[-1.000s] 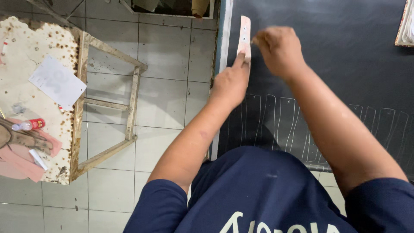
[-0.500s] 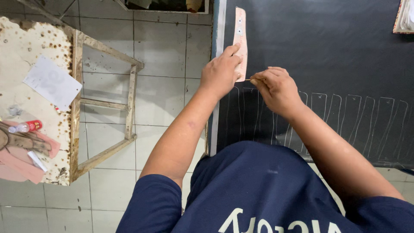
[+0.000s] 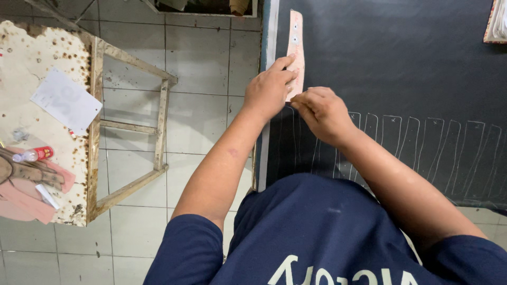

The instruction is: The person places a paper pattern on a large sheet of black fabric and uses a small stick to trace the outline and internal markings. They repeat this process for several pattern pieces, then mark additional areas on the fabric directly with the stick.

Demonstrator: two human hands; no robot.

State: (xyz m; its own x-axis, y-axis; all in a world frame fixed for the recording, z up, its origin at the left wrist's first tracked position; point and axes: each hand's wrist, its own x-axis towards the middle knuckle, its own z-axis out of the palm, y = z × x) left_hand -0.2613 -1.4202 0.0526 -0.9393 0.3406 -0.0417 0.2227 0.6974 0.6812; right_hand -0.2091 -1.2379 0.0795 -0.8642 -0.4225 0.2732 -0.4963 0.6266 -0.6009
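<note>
Left hand (image 3: pixel 268 92) flat, fingers together, pressing long narrow pinkish card template (image 3: pixel 295 50) onto dark sheet (image 3: pixel 401 63) near its left edge. Right hand (image 3: pixel 323 113) curled narrow, fingertips pinched at template's lower end; whatever it pinches too hidden to tell. One template. Row of chalk-traced strip outlines (image 3: pixel 422 142) on sheet, right of hands; exact count unclear. Left side: worn speckled wooden table (image 3: pixel 58 58) carrying one white paper slip (image 3: pixel 66 100), one small red-and-white tube (image 3: pixel 34 154), pink cut pieces (image 3: pixel 26 203).
</note>
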